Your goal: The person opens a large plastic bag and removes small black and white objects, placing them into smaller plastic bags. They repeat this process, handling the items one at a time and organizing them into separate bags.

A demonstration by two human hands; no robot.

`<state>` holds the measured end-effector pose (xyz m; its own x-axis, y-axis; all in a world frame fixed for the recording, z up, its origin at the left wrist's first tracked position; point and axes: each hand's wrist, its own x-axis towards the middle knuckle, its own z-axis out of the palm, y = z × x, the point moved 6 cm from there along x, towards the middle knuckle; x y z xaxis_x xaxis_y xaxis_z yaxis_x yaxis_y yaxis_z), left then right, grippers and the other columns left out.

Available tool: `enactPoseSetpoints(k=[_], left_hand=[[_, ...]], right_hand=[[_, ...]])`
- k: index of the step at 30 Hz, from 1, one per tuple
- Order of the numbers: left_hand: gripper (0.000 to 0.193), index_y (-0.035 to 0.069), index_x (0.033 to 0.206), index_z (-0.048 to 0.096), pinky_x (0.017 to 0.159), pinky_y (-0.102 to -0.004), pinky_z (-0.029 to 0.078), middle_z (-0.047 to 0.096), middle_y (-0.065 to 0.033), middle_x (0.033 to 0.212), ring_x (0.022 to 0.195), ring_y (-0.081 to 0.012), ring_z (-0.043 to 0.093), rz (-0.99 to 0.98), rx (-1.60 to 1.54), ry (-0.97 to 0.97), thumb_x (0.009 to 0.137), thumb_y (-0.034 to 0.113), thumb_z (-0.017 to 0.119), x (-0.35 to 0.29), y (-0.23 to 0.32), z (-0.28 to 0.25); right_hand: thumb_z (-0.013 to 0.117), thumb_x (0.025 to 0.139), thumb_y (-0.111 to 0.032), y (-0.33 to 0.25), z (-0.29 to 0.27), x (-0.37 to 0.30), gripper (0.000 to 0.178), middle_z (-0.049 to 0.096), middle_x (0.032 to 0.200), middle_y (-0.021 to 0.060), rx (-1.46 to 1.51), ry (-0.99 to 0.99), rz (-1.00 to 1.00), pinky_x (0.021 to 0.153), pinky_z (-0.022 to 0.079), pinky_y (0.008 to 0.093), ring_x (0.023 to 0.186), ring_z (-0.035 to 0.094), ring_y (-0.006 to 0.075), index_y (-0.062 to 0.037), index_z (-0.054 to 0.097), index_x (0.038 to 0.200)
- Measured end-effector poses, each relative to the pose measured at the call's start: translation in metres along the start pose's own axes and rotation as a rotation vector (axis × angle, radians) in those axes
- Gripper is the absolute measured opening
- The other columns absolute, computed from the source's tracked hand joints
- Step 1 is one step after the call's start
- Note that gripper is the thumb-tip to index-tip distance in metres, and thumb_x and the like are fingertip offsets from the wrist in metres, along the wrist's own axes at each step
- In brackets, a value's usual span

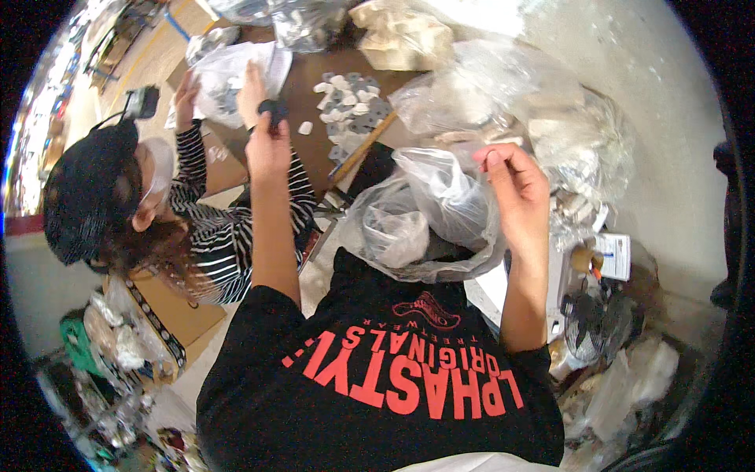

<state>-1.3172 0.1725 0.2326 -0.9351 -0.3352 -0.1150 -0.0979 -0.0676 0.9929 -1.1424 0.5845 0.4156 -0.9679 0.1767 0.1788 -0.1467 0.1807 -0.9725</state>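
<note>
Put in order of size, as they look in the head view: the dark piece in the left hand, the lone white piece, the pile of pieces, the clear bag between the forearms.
1. Clear bag
2. Pile of pieces
3. Dark piece
4. Lone white piece

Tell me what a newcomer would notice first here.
Probably the black T-shirt with red lettering, filling the lower middle. Above it in the picture are translucent plastic bags, with the left hand gripping a small dark piece to their upper left. At the left, a co-worker in a striped top also draws the eye.
</note>
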Motion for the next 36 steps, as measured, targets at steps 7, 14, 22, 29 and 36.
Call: enactPoseSetpoints(k=[7,14,22,29,36], left_hand=[[0.032,-0.007,0.136,0.053,0.089,-0.0364,0.061,0.058,-0.0224,0.132,0.122,-0.0329,0.062,-0.286,-1.06,-0.344,0.108,0.009,0.049,0.022,-0.004,0.011],[0.021,-0.006,0.12,0.06,0.082,-0.0364,0.061,0.068,-0.0146,0.11,0.098,-0.0274,0.069,-0.347,-0.853,0.09,0.106,0.01,0.059,0.027,-0.039,-0.008],[0.029,-0.003,0.128,0.064,0.091,-0.0417,0.061,0.067,-0.0189,0.131,0.112,-0.0294,0.066,-0.38,-0.731,0.072,0.105,0.012,0.059,0.028,-0.048,-0.012],[0.033,-0.006,0.134,0.062,0.098,-0.0405,0.057,0.065,-0.0207,0.137,0.118,-0.0294,0.067,-0.126,-0.511,-0.154,0.107,0.012,0.056,-0.02,0.039,0.047],[0.033,-0.008,0.133,0.063,0.099,-0.0389,0.055,0.069,-0.0224,0.134,0.117,-0.0282,0.07,-0.115,0.87,0.17,0.108,0.012,0.056,-0.064,0.078,0.013]], right_hand=[[0.063,0.106,-0.011,-0.002,-0.048,-0.014,0.012,0.071,0.096,0.0006,-0.083,0.038,-0.045,0.079,0.048,0.026,0.087,0.06,0.0091,-0.003,0.073,0.107],[0.073,0.093,-0.007,0.006,-0.018,-0.022,0.011,0.07,0.091,0.0086,-0.342,-0.057,-0.116,0.075,0.05,0.0323,0.082,0.066,0.023,-0.0045,0.073,0.104],[0.078,0.088,-0.008,0.011,0.003,-0.019,0.023,0.066,0.098,0.0101,-0.419,-0.109,-0.167,0.087,0.049,0.0395,0.096,0.063,0.0289,-0.0059,0.07,0.109],[0.084,0.085,-0.018,0.012,0.008,-0.022,0.041,0.063,0.114,0.0123,-0.591,-0.124,-0.202,0.094,0.049,0.0434,0.108,0.061,0.0335,-0.008,0.068,0.121],[0.086,0.082,-0.033,0.009,0.011,-0.028,0.057,0.061,0.121,0.0121,-0.691,-0.123,-0.201,0.1,0.044,0.0488,0.114,0.057,0.0369,-0.011,0.066,0.13]])
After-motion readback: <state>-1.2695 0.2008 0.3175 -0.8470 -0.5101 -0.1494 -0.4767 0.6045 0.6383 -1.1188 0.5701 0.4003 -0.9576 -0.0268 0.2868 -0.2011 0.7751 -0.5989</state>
